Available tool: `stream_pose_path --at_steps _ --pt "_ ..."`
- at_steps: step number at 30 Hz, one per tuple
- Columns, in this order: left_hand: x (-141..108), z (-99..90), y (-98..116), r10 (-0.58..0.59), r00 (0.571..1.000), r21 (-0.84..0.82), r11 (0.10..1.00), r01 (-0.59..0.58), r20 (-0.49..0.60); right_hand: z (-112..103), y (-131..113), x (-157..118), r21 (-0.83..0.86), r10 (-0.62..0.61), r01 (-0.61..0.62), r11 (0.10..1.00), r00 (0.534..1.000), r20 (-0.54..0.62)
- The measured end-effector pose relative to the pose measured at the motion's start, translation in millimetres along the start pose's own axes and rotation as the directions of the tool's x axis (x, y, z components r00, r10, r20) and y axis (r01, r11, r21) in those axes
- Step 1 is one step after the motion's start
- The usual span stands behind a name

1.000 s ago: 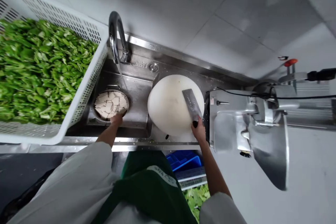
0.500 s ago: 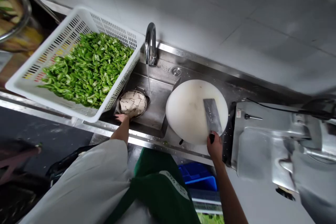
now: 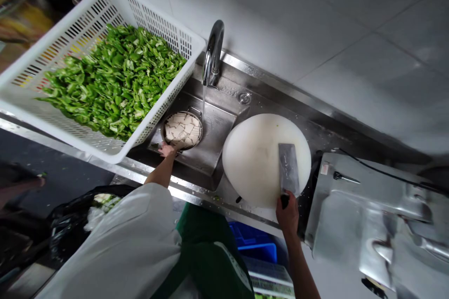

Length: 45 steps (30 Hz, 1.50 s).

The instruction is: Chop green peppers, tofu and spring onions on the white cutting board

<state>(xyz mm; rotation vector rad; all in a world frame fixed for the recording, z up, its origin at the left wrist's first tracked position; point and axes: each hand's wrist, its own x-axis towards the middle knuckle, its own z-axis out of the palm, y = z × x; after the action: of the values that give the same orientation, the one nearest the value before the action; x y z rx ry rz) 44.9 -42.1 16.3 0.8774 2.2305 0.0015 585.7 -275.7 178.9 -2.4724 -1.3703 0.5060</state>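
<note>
My right hand [image 3: 288,210] is closed on the dark handle of a cleaver [image 3: 288,167]. The blade lies flat over the right side of a round white cutting board [image 3: 250,159]. In the sink, my left hand [image 3: 168,150] grips the near edge of a round metal pot [image 3: 201,136]; some of its fingers are hidden. Flat, pale cut pieces that look like tofu [image 3: 183,128] fill the pot. A thin stream of water runs from the curved tap [image 3: 213,51] and comes down beside the pot's far handle.
A large white plastic basket [image 3: 122,153] of cut green peppers [image 3: 117,81] overhangs the sink [image 3: 217,126] on the left. Metal equipment [image 3: 345,215] stands to the right of the board. Below the counter are a blue crate [image 3: 257,247] and a black bag [image 3: 66,233] holding scraps.
The view has shifted, showing more of the black bag at lower left. Both hands keep their holds, and the cleaver still rests over the board. The pot appears slightly shifted in the sink.
</note>
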Motion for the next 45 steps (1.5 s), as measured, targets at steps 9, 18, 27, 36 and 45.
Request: stream_pose_path --at_steps 9,18,27,36,45 --pt "33 28.1 36 0.072 0.997 0.066 0.995 -0.071 -0.018 -3 -2 0 -0.015 0.01 -0.01 1.0 1.0 -0.003" --pt "35 56.0 85 0.243 0.969 0.101 0.964 -0.247 0.053 -5 -3 3 -0.015 -0.022 0.022 1.0 1.0 -0.017" --pt "54 46.5 92 0.328 0.942 0.097 0.938 -0.334 0.072 -11 -8 4 -0.055 -0.011 0.012 0.998 1.0 0.016" --pt "109 26.5 126 0.527 0.835 0.086 0.835 -0.543 0.156 -12 1 4 -0.103 -0.017 0.019 0.995 1.0 0.023" --pt "83 36.3 144 0.6 0.784 0.053 0.788 -0.614 0.16 -11 -4 2 -0.106 -0.017 0.019 0.994 1.0 0.017"
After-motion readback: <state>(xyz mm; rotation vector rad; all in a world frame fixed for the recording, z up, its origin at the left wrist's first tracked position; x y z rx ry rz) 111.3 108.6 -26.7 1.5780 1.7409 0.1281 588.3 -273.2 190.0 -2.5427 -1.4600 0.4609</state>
